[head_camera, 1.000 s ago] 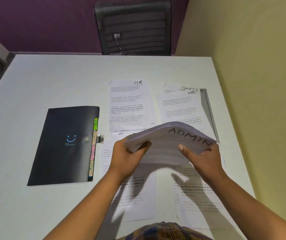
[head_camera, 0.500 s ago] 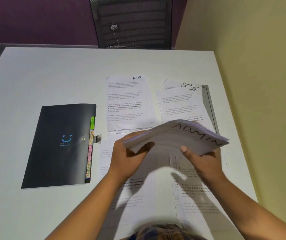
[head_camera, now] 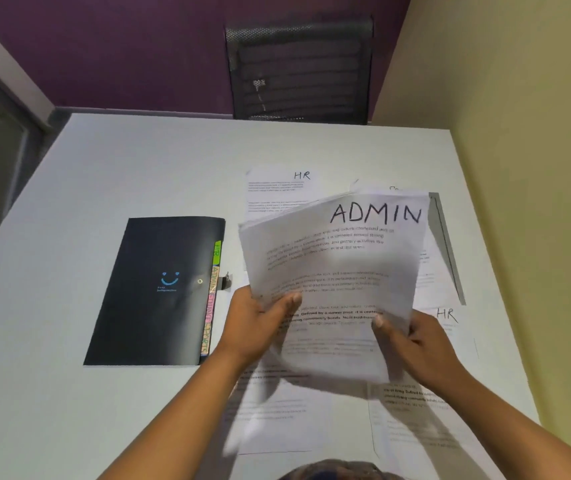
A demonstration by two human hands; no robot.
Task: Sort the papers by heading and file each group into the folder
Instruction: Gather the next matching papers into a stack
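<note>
I hold a stack of white papers headed ADMIN (head_camera: 336,265) up above the table, tilted toward me. My left hand (head_camera: 256,323) grips its lower left edge and my right hand (head_camera: 415,341) grips its lower right edge. A black folder (head_camera: 152,292) with a blue smiley lies shut on the table to the left, with coloured tabs marked HR, ADMIN and SPORTS along its right side. An HR sheet (head_camera: 277,188) lies beyond the stack. Another HR sheet (head_camera: 450,320) peeks out at the right. More printed sheets (head_camera: 270,410) lie under my arms.
The white table (head_camera: 121,174) has bare surface at the left and back. A black mesh chair (head_camera: 298,67) stands behind the far edge. A yellow wall (head_camera: 519,168) runs along the table's right side. A grey strip (head_camera: 446,244) lies by the right papers.
The ADMIN stack has been raised from nearly flat to tilted up facing me, now covering the papers at the right back. Both hands shifted to its lower edge.
</note>
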